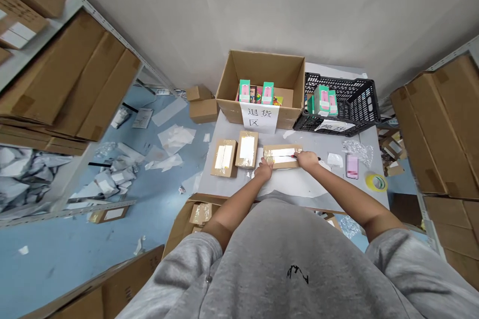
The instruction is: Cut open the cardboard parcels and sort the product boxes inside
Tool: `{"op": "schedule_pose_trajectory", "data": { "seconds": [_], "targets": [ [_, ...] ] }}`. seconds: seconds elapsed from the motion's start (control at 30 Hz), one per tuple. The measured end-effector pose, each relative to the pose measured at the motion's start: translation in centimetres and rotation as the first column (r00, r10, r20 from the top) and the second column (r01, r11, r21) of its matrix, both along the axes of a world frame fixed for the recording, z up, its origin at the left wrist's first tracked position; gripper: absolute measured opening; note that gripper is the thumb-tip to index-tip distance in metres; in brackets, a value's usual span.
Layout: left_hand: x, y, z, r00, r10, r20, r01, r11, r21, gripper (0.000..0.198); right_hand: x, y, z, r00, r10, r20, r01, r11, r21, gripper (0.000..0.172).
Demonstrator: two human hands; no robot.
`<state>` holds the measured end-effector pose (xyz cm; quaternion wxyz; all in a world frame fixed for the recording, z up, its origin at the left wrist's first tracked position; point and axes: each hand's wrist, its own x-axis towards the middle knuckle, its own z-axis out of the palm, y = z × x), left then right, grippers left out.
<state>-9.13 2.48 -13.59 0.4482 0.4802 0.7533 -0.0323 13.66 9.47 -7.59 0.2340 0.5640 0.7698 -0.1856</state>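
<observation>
A small taped cardboard box (pixel 277 152) with a white label lies on the table in front of me. A dark line runs lengthwise along the label. My left hand (pixel 264 170) grips the box at its near left corner. My right hand (pixel 308 160) is closed round a slim red-and-black tool (pixel 294 156), its red end over the right part of the label. Whether this is a pen or a cutter I cannot make out. Left of it stand two more taped boxes, one upright box (pixel 247 149) and another box (pixel 223 158), both with white labels.
Behind are an open carton (pixel 286 114) and a black plastic crate (pixel 348 129), both holding green-and-pink packages. At right on the white table (pixel 239 187) lie a phone (pixel 352 166), a tape roll (pixel 376 182) and bubble wrap (pixel 359 152). Laden shelves flank both sides; paper scraps litter the floor.
</observation>
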Motion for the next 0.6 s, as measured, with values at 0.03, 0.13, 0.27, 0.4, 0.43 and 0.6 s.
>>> {"op": "schedule_pose_trajectory", "data": {
  "seconds": [0.03,0.13,0.27,0.4,0.43,0.6],
  "targets": [
    [-0.1,0.0,0.1,1.000,-0.007,-0.003,0.007,1.000,-0.002,0.072,0.9,-0.1,0.3,0.999,-0.013,0.036,0.012,1.000,0.007,0.040],
    [-0.2,0.0,0.4,1.000,-0.027,-0.015,0.027,1.000,-0.010,0.069,2.6,-0.5,1.1,0.994,-0.042,0.105,0.039,0.999,0.028,0.047],
    [-0.1,0.0,0.8,0.999,-0.028,-0.037,0.028,1.000,-0.007,0.064,3.8,-1.1,1.5,0.989,-0.092,0.115,0.090,0.996,0.028,0.052],
    [-0.2,-0.1,1.1,0.998,-0.037,-0.043,0.037,0.999,0.001,0.065,4.6,-1.7,1.2,0.983,-0.162,0.088,0.160,0.987,0.033,0.048],
    [-0.2,-0.1,1.2,0.998,-0.042,-0.042,0.042,0.999,0.001,0.065,4.7,-1.9,1.1,0.981,-0.178,0.081,0.176,0.984,0.031,0.047],
    [-0.3,-0.3,1.4,0.998,-0.042,-0.042,0.042,0.999,0.003,0.065,5.2,-2.4,0.9,0.972,-0.221,0.075,0.219,0.975,0.040,0.044]
  ]
}}
